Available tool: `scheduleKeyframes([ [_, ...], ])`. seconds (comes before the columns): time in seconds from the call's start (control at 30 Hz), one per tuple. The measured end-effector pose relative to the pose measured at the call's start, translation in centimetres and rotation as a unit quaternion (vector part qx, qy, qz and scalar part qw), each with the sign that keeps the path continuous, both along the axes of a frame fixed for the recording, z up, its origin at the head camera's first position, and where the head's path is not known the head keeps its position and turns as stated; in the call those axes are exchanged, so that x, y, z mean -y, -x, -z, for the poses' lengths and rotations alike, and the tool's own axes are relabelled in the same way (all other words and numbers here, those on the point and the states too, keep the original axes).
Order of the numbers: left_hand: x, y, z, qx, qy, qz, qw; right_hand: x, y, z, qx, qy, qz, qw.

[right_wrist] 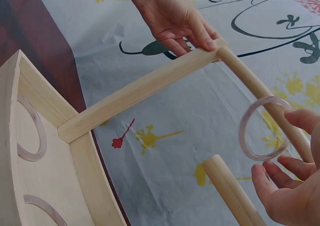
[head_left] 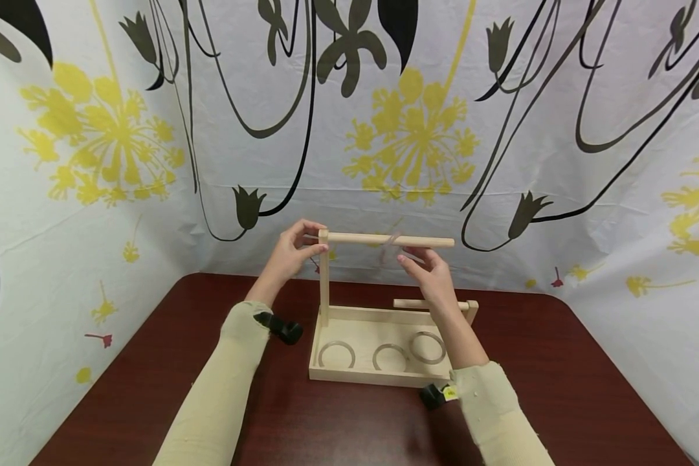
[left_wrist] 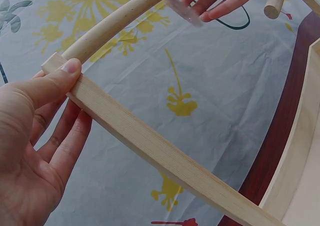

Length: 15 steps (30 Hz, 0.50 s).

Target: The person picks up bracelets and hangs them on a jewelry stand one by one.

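Note:
My left hand (head_left: 294, 252) grips the top of the tall wooden post (left_wrist: 150, 136), thumb on its near face and fingers behind. From this post the upper wooden rod (head_left: 355, 239) runs level to the right. A translucent pale bangle (right_wrist: 242, 131) encircles this rod partway along. My right hand (head_left: 433, 278) holds the bangle at its edge between thumb and fingertips, just below the rod's free end. Under both hands the wooden tray (head_left: 378, 377) of the stand contains three more bangles: one at the left (head_left: 337, 343), one in the middle (head_left: 375, 356) and one at the right (head_left: 444, 349).
A shorter lower rod (head_left: 408, 303) juts left from a short post (head_left: 472, 312) at the tray's right end, partly behind my right forearm. The stand sits on a dark red-brown table (head_left: 169, 388). A patterned cloth (head_left: 221, 155) hangs behind it.

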<state>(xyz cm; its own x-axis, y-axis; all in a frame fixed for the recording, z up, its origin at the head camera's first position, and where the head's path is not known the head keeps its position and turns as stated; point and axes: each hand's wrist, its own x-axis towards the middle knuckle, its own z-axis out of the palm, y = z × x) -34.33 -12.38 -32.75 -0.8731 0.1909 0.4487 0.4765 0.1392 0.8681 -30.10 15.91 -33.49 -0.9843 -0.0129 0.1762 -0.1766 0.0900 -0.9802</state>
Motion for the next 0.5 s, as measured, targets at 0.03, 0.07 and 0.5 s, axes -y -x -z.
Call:
scheduleKeyframes([
  [0.03, 0.00, 0.01, 0.00, -0.001, 0.000, 0.000, 1.0000, 0.01, -0.01, 0.01, 0.001, 0.001, 0.001, 1.0000],
  [0.07, 0.01, 0.01, 0.00, -0.002, 0.001, 0.000, 1.0000, 0.01, -0.01, 0.03, 0.000, -0.002, 0.002, 1.0000],
  [0.5, -0.06, -0.12, -0.10, 0.005, -0.003, -0.001, 1.0000, -0.16, -0.38, 0.11, -0.003, 0.047, -0.023, 0.9986],
])
